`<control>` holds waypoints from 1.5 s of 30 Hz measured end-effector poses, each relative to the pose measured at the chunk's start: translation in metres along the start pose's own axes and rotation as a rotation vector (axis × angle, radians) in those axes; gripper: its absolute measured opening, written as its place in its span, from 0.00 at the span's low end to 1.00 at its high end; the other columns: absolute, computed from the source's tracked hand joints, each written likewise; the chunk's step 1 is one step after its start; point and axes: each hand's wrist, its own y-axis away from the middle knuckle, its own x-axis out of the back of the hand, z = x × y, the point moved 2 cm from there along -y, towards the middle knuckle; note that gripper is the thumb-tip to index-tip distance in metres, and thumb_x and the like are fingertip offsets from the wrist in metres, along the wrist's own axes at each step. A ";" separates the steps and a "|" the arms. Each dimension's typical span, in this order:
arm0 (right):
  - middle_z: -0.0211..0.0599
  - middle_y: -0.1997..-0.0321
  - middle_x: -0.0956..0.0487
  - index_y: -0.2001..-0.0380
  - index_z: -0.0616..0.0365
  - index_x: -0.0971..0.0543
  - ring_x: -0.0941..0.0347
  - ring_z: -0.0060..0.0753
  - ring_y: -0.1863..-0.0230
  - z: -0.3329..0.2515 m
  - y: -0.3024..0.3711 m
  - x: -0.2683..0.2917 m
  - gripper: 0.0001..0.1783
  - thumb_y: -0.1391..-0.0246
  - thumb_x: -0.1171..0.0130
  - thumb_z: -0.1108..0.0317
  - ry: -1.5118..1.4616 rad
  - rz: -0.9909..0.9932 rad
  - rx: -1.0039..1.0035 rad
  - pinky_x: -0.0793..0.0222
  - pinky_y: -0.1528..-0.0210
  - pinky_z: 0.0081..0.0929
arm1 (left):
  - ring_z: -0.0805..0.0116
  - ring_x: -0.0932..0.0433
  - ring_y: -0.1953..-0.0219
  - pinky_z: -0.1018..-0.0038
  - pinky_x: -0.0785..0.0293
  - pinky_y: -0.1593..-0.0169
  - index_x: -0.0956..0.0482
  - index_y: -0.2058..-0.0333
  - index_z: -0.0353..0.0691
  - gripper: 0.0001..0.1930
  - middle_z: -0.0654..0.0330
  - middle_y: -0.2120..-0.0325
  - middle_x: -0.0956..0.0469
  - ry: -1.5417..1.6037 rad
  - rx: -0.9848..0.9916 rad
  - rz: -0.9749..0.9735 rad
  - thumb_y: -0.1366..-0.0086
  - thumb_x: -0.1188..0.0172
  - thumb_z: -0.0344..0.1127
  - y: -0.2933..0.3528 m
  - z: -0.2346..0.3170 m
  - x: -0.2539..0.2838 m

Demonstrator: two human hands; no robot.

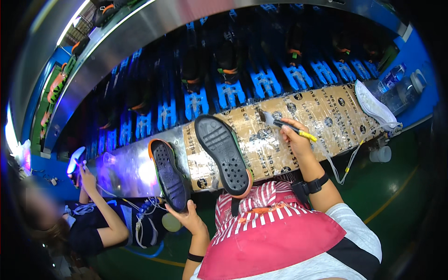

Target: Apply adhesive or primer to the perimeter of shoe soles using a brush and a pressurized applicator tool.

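My left hand (192, 220) grips the lower end of a shoe sole (171, 176), dark inside with an orange and green edge, tilted at the ledge's near edge. A second, similar sole (223, 151) lies to its right, inner side up, its perforated end reaching past the ledge toward my apron. In my right hand (297, 139) is a brush (284, 125) with a dark handle and a yellow end. Its bristles point left, over or against the taped brown cardboard (298, 109); contact is unclear. From the yellow end a clear tube (332, 165) hangs in a loop.
Behind the ledge, blue holders (231, 94) stand in a row, some carrying dark shoes (227, 60). At right are a white shoe-shaped piece (373, 103) and plastic bottles (405, 93). To the left, a co-worker's hand (86, 179) holds a brightly lit object (75, 159).
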 end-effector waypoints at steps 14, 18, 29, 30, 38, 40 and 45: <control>0.31 0.77 0.25 0.59 0.64 0.26 0.35 0.13 0.80 -0.007 0.000 -0.003 0.15 0.52 0.44 0.72 -0.001 -0.005 0.000 0.39 0.80 0.11 | 0.56 0.36 0.48 0.64 0.39 0.46 0.40 0.47 0.29 0.31 0.49 0.50 0.36 0.255 -0.598 -0.024 0.44 0.51 0.46 -0.096 0.176 0.028; 0.29 0.78 0.26 0.59 0.65 0.26 0.36 0.13 0.80 -0.007 0.000 -0.005 0.15 0.52 0.44 0.73 -0.010 -0.014 -0.013 0.39 0.80 0.12 | 0.55 0.39 0.45 0.59 0.48 0.40 0.40 0.46 0.34 0.31 0.50 0.48 0.37 0.767 -0.541 0.144 0.45 0.50 0.48 -0.088 0.269 -0.017; 0.28 0.78 0.27 0.58 0.65 0.26 0.36 0.13 0.80 -0.015 0.005 -0.006 0.16 0.52 0.43 0.72 -0.052 -0.042 -0.050 0.40 0.80 0.11 | 0.65 0.32 0.52 0.65 0.42 0.48 0.43 0.44 0.36 0.31 0.57 0.52 0.34 0.156 -0.464 -0.224 0.41 0.45 0.47 -0.225 0.332 -0.171; 0.28 0.78 0.27 0.58 0.64 0.26 0.36 0.12 0.80 -0.013 0.005 -0.002 0.16 0.52 0.44 0.72 -0.041 -0.025 -0.057 0.40 0.79 0.10 | 0.66 0.32 0.52 0.67 0.41 0.49 0.45 0.42 0.37 0.31 0.57 0.53 0.33 0.119 -0.476 -0.261 0.39 0.48 0.45 -0.196 0.325 -0.182; 0.29 0.76 0.26 0.58 0.63 0.26 0.35 0.12 0.80 -0.006 0.000 0.002 0.16 0.52 0.43 0.70 -0.098 -0.012 -0.042 0.39 0.79 0.10 | 0.70 0.34 0.55 0.74 0.38 0.49 0.36 0.48 0.31 0.24 0.56 0.55 0.33 -0.141 -0.420 -0.638 0.46 0.48 0.22 -0.038 0.173 -0.141; 0.29 0.76 0.25 0.59 0.63 0.26 0.35 0.12 0.80 -0.006 -0.001 0.005 0.15 0.52 0.43 0.70 -0.077 0.020 -0.023 0.39 0.79 0.10 | 0.70 0.34 0.58 0.75 0.34 0.56 0.37 0.47 0.33 0.25 0.58 0.57 0.34 -0.336 -0.268 -0.648 0.45 0.47 0.24 -0.017 0.136 -0.130; 0.30 0.77 0.25 0.59 0.62 0.25 0.35 0.12 0.80 -0.014 0.009 0.002 0.15 0.52 0.43 0.70 -0.065 0.051 0.053 0.40 0.80 0.10 | 0.70 0.30 0.66 0.76 0.33 0.64 0.40 0.45 0.38 0.31 0.54 0.61 0.35 -0.549 -0.007 -0.717 0.48 0.39 0.34 0.005 0.032 -0.092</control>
